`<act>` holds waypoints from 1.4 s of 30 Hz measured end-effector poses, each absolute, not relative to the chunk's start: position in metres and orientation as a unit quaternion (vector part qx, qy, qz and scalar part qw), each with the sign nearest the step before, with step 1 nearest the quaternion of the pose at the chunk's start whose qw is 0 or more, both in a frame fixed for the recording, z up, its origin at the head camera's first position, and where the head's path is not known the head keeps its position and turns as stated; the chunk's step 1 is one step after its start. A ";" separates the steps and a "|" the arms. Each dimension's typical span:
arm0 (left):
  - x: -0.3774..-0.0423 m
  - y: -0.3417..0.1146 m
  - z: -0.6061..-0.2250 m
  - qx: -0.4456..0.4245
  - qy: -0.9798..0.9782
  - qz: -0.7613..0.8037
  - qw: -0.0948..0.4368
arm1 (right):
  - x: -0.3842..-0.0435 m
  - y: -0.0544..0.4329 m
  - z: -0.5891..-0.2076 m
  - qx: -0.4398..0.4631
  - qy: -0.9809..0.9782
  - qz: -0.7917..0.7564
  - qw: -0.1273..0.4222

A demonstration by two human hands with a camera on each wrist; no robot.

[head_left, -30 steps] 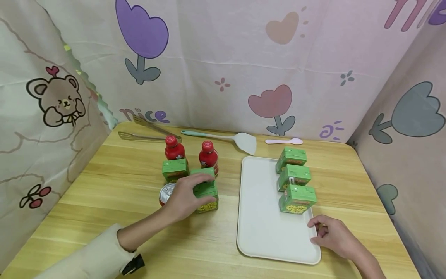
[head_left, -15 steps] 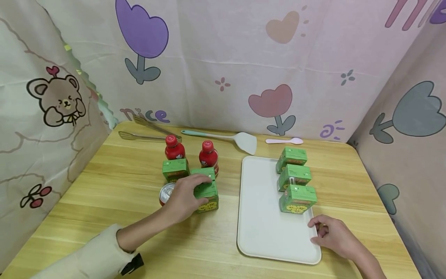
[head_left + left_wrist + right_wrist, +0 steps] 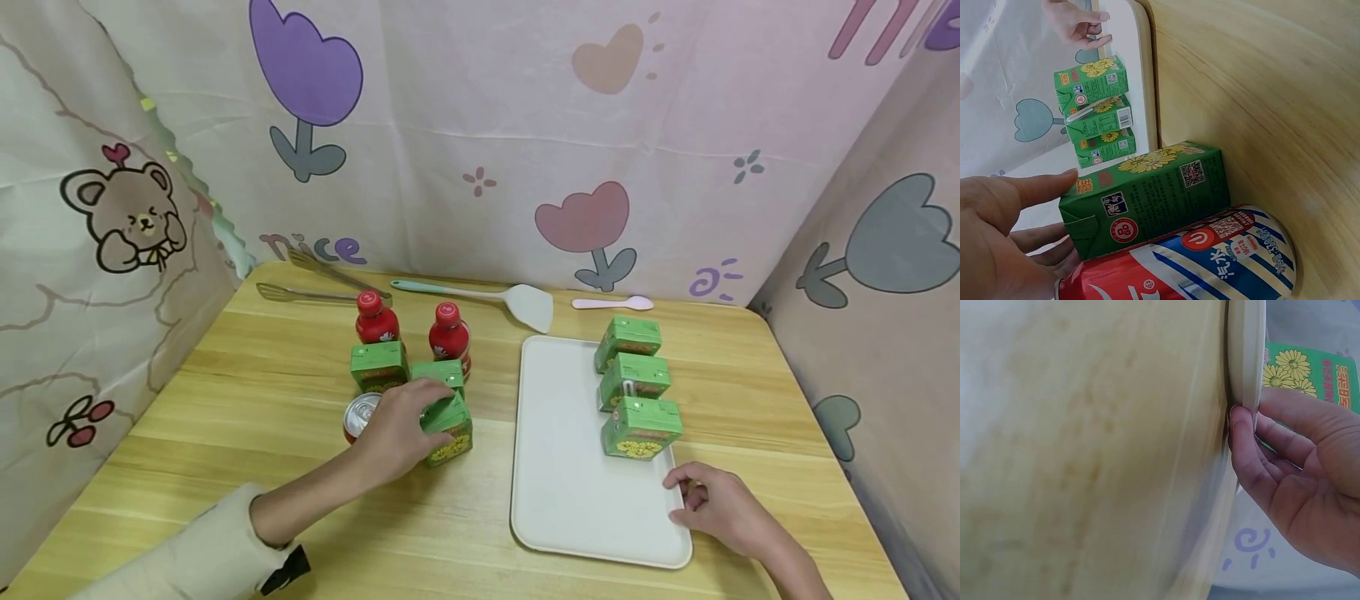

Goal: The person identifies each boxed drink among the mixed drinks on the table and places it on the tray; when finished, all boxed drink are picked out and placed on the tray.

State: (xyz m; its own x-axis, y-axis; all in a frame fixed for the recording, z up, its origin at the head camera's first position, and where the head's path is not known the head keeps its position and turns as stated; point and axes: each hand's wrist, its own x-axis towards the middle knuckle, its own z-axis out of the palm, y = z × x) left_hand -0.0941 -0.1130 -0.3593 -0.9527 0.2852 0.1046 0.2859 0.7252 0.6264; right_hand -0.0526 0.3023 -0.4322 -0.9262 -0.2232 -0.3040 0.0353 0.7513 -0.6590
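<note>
My left hand (image 3: 393, 432) pinches a green drink carton (image 3: 452, 442) by its upper end, thumb on the near face and fingers on the far side. In the left wrist view that carton (image 3: 1154, 200) stands right beside a red, white and blue soda can (image 3: 1229, 256). My right hand (image 3: 722, 510) holds the right rim of a white tray (image 3: 570, 500). The right wrist view has that tray's edge (image 3: 1247, 356) between thumb and fingers. Three like cartons stand in a row along the tray's right side, the nearest carton (image 3: 642, 425) in front.
Behind my left hand stand two more green cartons, a left one (image 3: 377, 360) and a right one (image 3: 437, 372). Two red-capped bottles rise behind them, one bottle (image 3: 377, 321) further left. Tongs (image 3: 322, 293), a spatula (image 3: 528, 307) and a small spoon (image 3: 612, 304) lie along the back.
The carton in my left hand has turned slightly and shifted a little toward me, away from the carton behind it. My right hand and the tray stay put.
</note>
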 end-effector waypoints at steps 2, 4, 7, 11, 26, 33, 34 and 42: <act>-0.094 -0.113 -0.359 -0.158 -0.930 -0.332 -0.002 | -0.052 0.303 -0.433 -0.059 0.917 -0.350 0.183; -0.093 -0.113 -0.358 -0.160 -0.932 -0.325 -0.004 | -0.052 0.303 -0.433 -0.061 0.916 -0.351 0.182; -0.092 -0.113 -0.358 -0.163 -0.936 -0.311 -0.007 | -0.052 0.303 -0.433 -0.064 0.917 -0.351 0.180; -0.091 -0.114 -0.357 -0.171 -0.940 -0.294 -0.002 | -0.052 0.304 -0.433 -0.064 0.918 -0.348 0.180; -0.092 -0.113 -0.365 -0.210 -0.919 -0.332 0.023 | -0.053 0.302 -0.433 -0.056 0.919 -0.342 0.185; -0.093 -0.109 -0.365 -0.218 -0.909 -0.355 0.035 | -0.053 0.302 -0.432 -0.053 0.921 -0.339 0.184; -0.093 -0.108 -0.365 -0.216 -0.907 -0.359 0.033 | -0.053 0.302 -0.432 -0.051 0.921 -0.340 0.185; -0.099 -0.100 -0.358 -0.220 -0.905 -0.364 0.015 | -0.053 0.302 -0.432 -0.051 0.921 -0.337 0.186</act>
State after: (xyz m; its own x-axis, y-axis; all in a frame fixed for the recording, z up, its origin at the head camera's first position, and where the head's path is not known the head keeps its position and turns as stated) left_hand -0.0990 -0.0998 -0.3579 -0.9028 0.3873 0.1870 0.4090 0.6387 0.6517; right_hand -0.0530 0.3020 -0.4318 -0.9258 -0.2201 -0.3072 0.0304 0.7669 -0.6411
